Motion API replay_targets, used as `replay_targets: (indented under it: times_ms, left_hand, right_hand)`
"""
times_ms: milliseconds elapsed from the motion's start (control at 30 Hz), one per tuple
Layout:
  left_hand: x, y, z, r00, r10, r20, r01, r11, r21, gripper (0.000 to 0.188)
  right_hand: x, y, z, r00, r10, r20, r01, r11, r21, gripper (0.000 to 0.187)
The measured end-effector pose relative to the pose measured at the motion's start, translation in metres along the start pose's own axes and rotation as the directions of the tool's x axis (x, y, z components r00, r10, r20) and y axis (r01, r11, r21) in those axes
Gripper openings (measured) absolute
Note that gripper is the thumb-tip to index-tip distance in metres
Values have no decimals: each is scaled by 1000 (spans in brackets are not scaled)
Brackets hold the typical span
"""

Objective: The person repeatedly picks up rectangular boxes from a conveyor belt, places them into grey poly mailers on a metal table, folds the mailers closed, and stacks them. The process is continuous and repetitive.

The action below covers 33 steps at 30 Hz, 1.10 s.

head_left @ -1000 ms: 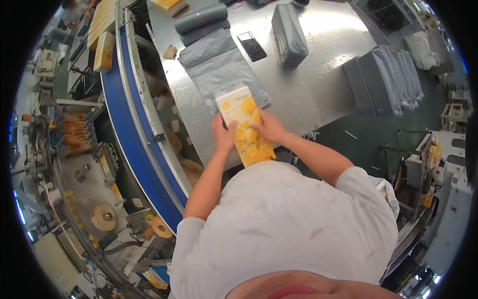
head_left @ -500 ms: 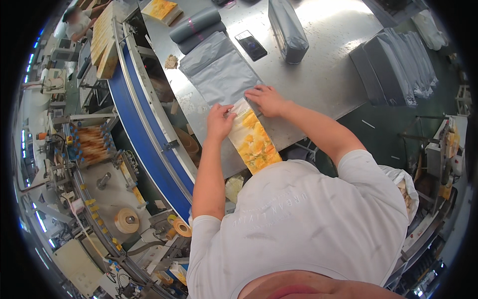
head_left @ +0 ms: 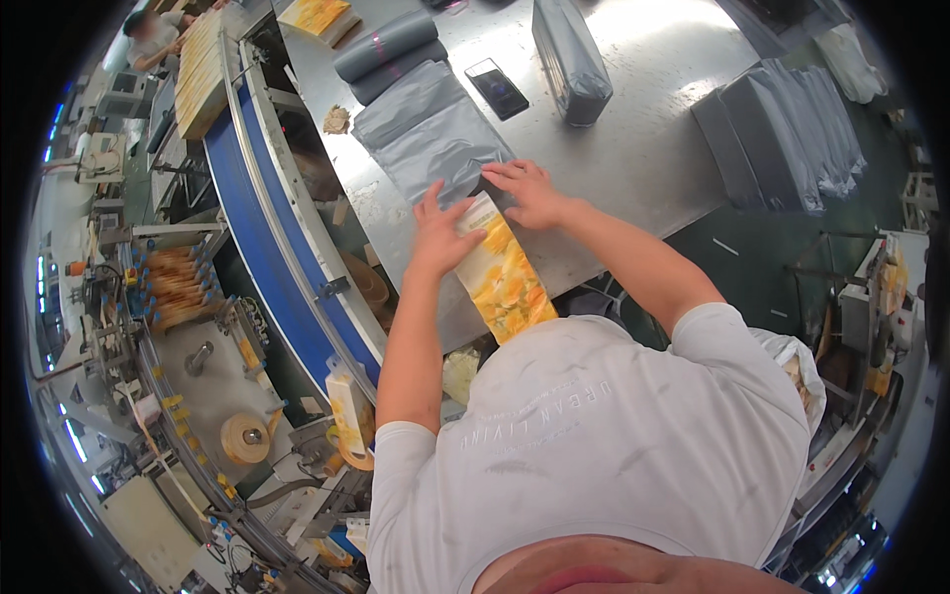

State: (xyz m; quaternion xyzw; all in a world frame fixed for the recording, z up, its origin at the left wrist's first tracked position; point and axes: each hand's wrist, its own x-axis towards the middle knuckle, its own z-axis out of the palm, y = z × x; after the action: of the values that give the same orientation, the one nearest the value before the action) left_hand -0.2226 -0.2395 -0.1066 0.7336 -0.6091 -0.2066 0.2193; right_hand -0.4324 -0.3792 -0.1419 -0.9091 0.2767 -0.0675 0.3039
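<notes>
A long yellow floral-printed pack (head_left: pixel 507 282) lies at the table's near edge, its far end against the mouth of a flat grey plastic bag (head_left: pixel 426 119). My left hand (head_left: pixel 440 236) rests over the pack's far left corner, fingers spread and thumb across its top. Beside the pack's right corner, my right hand (head_left: pixel 532 196) has its fingers stretched over the bag's near right edge, thumb apart. Whether its fingertips pinch any film is hard to see. The pack's near end touches my white shirt.
Grey rolls (head_left: pixel 391 49), a phone (head_left: pixel 497 87) and an upright grey-wrapped block (head_left: pixel 574 64) sit farther back. Stacked grey packages (head_left: pixel 772 134) stand at right. Left of the table runs a blue conveyor (head_left: pixel 252 213) with a floral pack (head_left: pixel 346 411); a person (head_left: pixel 153 42) works beyond.
My left hand has opened from a pinch at the pack's corner, its fingers now spread. My right fingers have straightened along the bag edge. A floral pack has appeared on the conveyor's near end.
</notes>
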Motion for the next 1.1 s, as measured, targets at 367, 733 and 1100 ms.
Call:
replay_targets:
  times_ms: [367, 733, 1100]
  left_hand:
    - [-75, -24, 75, 967, -220, -125, 164, 921, -354, 67]
    - [-29, -58, 43, 960, -256, -109, 273, 946, 176, 23]
    - [-166, -64, 103, 877, -384, 290, 477, 777, -412, 18]
  right_hand:
    - [-28, -4, 17, 950, 50, -309, 63, 937, 343, 38]
    - [-16, 0, 34, 952, 306, 23, -304, 950, -67, 25]
    - [-133, 9, 52, 894, 366, 258, -429, 865, 260, 24]
